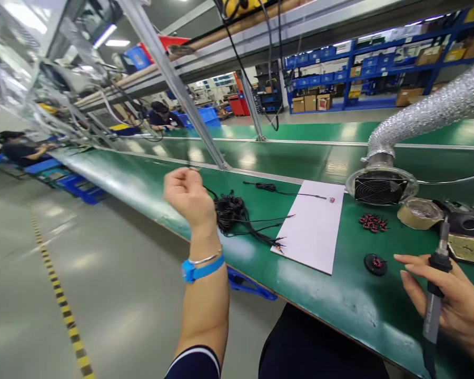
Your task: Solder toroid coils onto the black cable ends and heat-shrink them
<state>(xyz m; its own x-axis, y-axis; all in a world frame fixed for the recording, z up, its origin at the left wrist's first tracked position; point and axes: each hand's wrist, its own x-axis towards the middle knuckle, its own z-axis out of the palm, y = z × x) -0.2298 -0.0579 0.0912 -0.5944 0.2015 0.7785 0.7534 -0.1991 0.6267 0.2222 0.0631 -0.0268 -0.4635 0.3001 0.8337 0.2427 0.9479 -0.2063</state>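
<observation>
My left hand (187, 193) is raised over the bench's front edge, fingers closed in a pinch on a thin black cable that seems to run down to the tangled cable bundle (231, 210). In my right hand (458, 295) rests a soldering iron (433, 310), its tip upward, while index finger and thumb stretch out in front. Close to those fingertips sits a round black dish (371, 269) with small red-and-black parts in it. A white board (314, 226) lies between my hands; stripped cable ends reach onto it, and one cable ends in a small reddish connector (332, 200).
Behind my right hand are a loose pile of red-and-black parts (373, 223), a tape-like roll (418, 213), an iron stand (468, 218) and a sponge tray (470, 248). A fume extractor (381, 190) hangs low on a silver duct. A metal post (189, 105) rises beyond my left hand. Co-workers sit farther left.
</observation>
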